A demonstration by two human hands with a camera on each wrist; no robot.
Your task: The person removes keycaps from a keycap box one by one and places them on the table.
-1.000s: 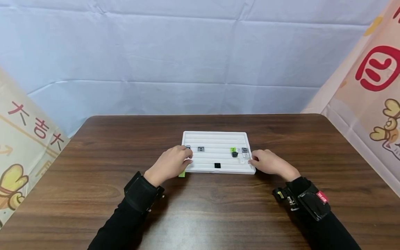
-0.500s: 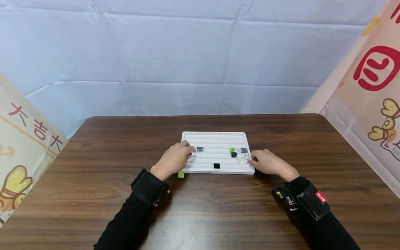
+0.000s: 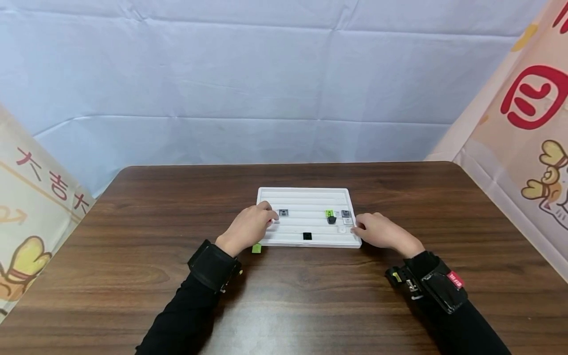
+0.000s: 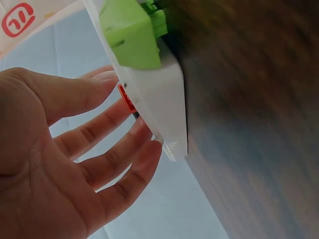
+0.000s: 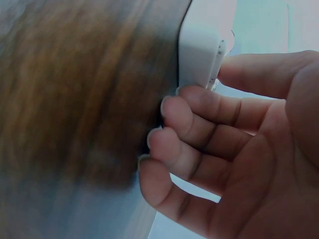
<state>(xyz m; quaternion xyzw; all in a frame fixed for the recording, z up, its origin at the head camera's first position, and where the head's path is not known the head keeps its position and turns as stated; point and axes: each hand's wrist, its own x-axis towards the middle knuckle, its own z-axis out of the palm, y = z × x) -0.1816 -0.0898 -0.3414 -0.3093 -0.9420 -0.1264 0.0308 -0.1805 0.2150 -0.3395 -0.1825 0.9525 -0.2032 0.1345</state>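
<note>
On table (image 3: 293, 296), mid-scene: white tray (image 3: 310, 201). Your right hand (image 3: 377, 230) grips right edge; your left hand (image 3: 248, 224) pinches red piece (image 4: 126, 98) at left edge. Low sweep could knock green block (image 4: 130, 42) at near-left corner; lopsided pull could skew tray.

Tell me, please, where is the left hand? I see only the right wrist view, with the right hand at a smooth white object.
Observer: The left hand is at the left short side of the white rectangular ridged tray.

Operator: Thank you. Is any small piece near this hand?

Observer: Yes, the left wrist view shows a small red rectangular piece close to the thumb; whether it is pinched, I cannot tell.

Operator: And what is at the near left corner of the tray?

Observer: A bright green, blocky, plastic-looking piece is there.
</note>
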